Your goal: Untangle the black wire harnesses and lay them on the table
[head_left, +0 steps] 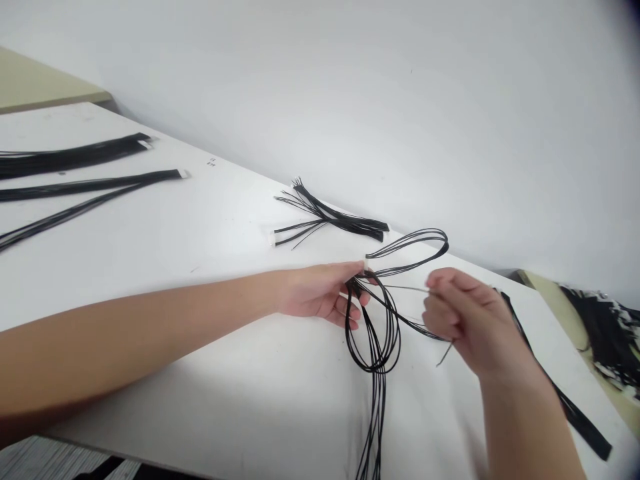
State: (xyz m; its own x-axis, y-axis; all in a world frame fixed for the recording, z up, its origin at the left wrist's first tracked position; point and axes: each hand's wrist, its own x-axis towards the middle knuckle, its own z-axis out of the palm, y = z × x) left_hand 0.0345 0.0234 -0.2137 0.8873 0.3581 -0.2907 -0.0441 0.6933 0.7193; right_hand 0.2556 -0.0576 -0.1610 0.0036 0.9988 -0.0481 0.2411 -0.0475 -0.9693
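My left hand (325, 293) pinches a small white connector (367, 264) between thumb and fingers, above the middle of the table. From this connector a bundle of thin black wires (397, 340) spreads out in loops, and some strands hang down toward the table's front edge. To the right, my right hand (465, 317) is closed on a single black wire (405, 287) of the same harness. That wire runs nearly straight between the two hands, and a short end of it pokes out below my right fist.
Behind my hands lies another black wire harness (340, 223) with white connectors. More wire bundles (75, 157) rest at the left, and a long black bundle (575, 413) lies at the right. A white wall (350, 100) borders the white table (225, 233). Beyond the right end is a pile of harnesses (605, 333).
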